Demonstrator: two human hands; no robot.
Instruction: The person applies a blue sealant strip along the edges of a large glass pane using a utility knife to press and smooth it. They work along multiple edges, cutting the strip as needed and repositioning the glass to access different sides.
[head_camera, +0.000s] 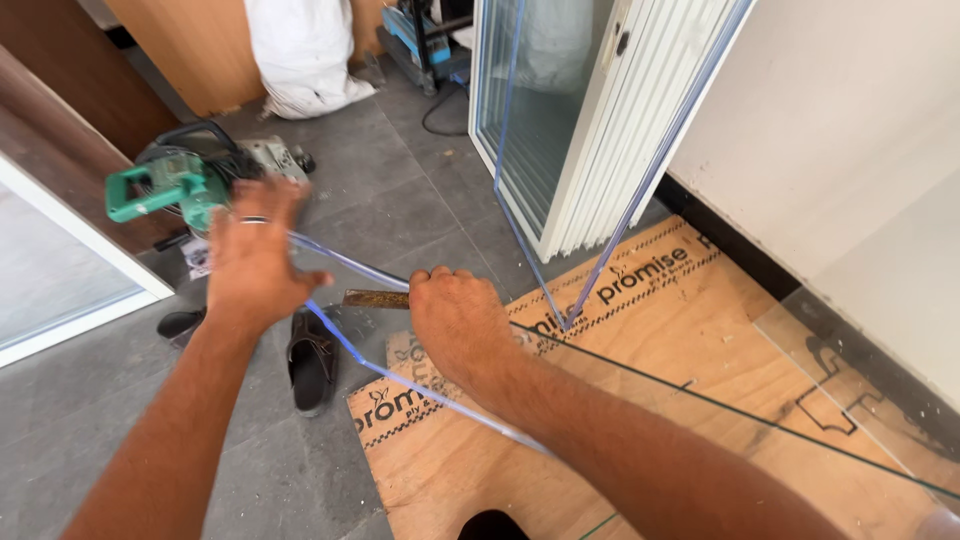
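- Right hand (458, 322) is closed in a fist round a thin, rusty-looking metal tool (377, 299), whose tip pokes out to the left over the clear glass sheet (640, 400). That sheet lies flat across the plywood board (640, 300), its blue-tinted edge running diagonally beneath both forearms.
- Left hand (252, 255) is spread wide open, fingers splayed, holding nothing; whether the palm actually presses on the glass corner or hovers just above it cannot be told.
- Glass that overhangs the board toward the grey floor looks unsupported there, so a heavy lean from the open hand could likely crack it or tip it.
- Bare skin sits right beside the raw sheet edge, and a slip of the fisted hand could draw a wrist along it and cut it.
- Should the tool skid on the smooth surface, it may wander off line and scratch the pane.
- Dark shoes (312, 360) and a green power saw (180, 185) lie near the overhanging corner, so any falling piece would probably strike them and shatter.
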